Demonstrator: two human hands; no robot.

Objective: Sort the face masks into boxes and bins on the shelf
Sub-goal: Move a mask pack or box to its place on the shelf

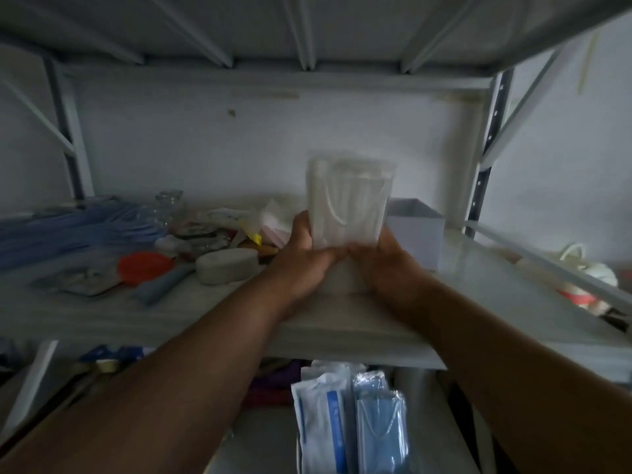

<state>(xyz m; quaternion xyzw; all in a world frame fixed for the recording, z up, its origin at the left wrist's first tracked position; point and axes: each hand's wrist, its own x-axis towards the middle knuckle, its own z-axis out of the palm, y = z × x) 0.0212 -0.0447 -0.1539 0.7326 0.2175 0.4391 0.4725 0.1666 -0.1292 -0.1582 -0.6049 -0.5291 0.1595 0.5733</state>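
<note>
Bottom centre of the frame, on the lower level: packets of blue masks (381,425) in clear wrap, beside a white-and-blue packet (321,415). Centre: left hand (304,261) and right hand (386,260), fingers curled around the bottom end of a clear pack of white face masks (349,203), held upright above the white shelf (342,323). Just right of and behind the pack: open white box (415,224). Left half of the shelf: grey oval case (227,265), orange round lid (143,266), loose blue masks (71,230); farther back, a glass jar (171,203), blurred. Lower right: white masks (581,268), partly hidden behind a rail.
</note>
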